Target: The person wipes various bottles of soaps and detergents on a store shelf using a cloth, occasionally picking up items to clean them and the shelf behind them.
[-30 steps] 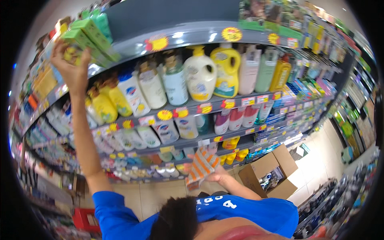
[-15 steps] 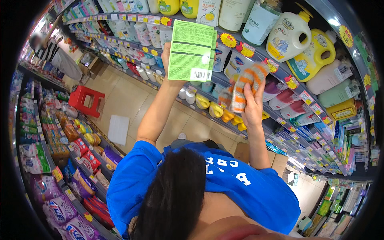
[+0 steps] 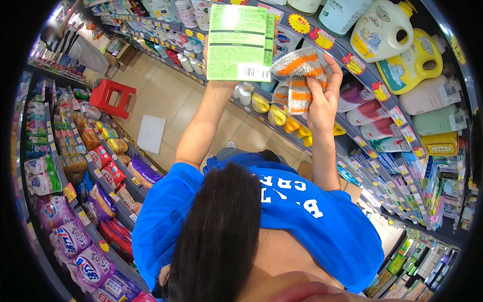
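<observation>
And here we are, looking straight down from my end: the left hand (image 3: 220, 86) is raised ahead, its fingers wrapped around the back of a green pack (image 3: 236, 53), most of them hidden behind it. The printed side and barcode face up at me, and the edge of a second green pack (image 3: 270, 48) peeks out on the right, so I have the fingers gripping the pair together. Over to the right hand (image 3: 323, 108), and its thumb and fingers are pinching an orange-and-grey striped cloth (image 3: 299, 93), folded over and hanging just beside the packs; I cannot tell whether cloth and cardboard touch.

Both hands are up in front of the shelf (image 3: 370, 79), with a white jug (image 3: 375, 38) and a yellow jug (image 3: 410, 65) standing beyond the right hand. Yellow bottles (image 3: 276, 116) line a lower level, below the cloth in my view. Off to the left, a red stool (image 3: 113, 98) stands on the tiled floor (image 3: 176, 108), a white sheet (image 3: 150, 133) lying near it; purple packs (image 3: 85, 249) fill the shelving at lower left, and another person (image 3: 85, 53) is there, well apart, at upper left
</observation>
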`<state>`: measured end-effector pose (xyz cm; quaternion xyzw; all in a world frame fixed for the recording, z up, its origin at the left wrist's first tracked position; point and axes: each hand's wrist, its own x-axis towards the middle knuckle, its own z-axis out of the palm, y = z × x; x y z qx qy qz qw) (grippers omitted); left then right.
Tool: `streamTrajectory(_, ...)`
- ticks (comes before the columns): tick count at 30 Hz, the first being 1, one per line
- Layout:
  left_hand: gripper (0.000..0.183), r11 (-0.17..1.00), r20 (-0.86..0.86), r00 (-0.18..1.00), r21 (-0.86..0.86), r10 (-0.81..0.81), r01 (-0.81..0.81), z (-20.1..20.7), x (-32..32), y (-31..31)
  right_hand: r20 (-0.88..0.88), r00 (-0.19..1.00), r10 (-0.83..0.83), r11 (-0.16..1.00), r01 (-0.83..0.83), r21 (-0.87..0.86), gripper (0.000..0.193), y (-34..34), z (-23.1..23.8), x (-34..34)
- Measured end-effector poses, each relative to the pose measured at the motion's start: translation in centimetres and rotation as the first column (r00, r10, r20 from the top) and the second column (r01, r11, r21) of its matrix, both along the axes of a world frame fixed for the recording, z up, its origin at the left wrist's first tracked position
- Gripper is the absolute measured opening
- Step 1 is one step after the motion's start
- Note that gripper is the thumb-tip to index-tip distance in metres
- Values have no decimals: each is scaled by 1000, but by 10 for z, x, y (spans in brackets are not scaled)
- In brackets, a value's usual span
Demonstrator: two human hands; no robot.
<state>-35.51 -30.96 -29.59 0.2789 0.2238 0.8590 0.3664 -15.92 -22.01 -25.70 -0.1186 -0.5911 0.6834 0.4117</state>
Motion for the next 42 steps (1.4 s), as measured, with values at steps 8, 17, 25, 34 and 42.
streamTrajectory(8,60,946,291,904,181,-313,269,-3,17,4,7,957,-289,859,256,443,47,1,10,-5)
streamTrajectory(17,62,974,299,942,-117,-154,196,-31,70,29,229,862,-453,497,31,867,53,0,-5,-27)
streamTrajectory(25,60,950,41,974,-217,-221,224,-75,52,23,200,871,-449,476,44,878,64,-19,-19,-6)
streamTrajectory(34,62,850,45,920,-368,-388,377,-71,60,19,200,771,-605,478,150,866,49,4,-11,-6)
streamTrajectory(42,52,823,248,871,-296,-424,485,-17,74,11,152,957,-247,959,219,178,39,29,14,9)
